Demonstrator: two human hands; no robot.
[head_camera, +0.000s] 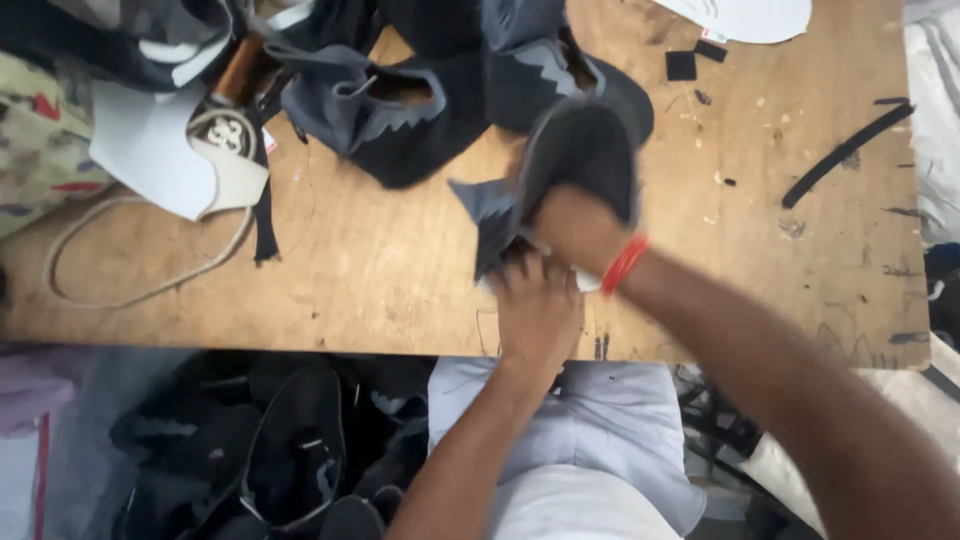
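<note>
Both hands met over the near edge of the wooden desk, right at the middle. The right hand was pushed inside a dark shoe upper, black with a grey zigzag trim, so its fingers were buried in the fabric and I could not tell whether they were curled or spread. A red thread band sat on that wrist, just outside the opening. The left hand came up from below, fingers closed on the lower edge of the same upper, pinching the grey flap where it hung toward the desk edge. The two hands were touching, the upper lifted slightly off the wood between them and blurred with movement.

Behind them, toward the far side, lay a heap of similar black and grey uppers, loosely overlapping. To the left of that pile rested a white cut-out pattern piece, with a roll of tape on top of it and a pale cord looping across the bare wood. On the right side lay a long black strip, well apart from the hands, and small black scraps near the far edge beside another white sheet. Below the desk edge, on the floor, more dark shoes were piled up.
</note>
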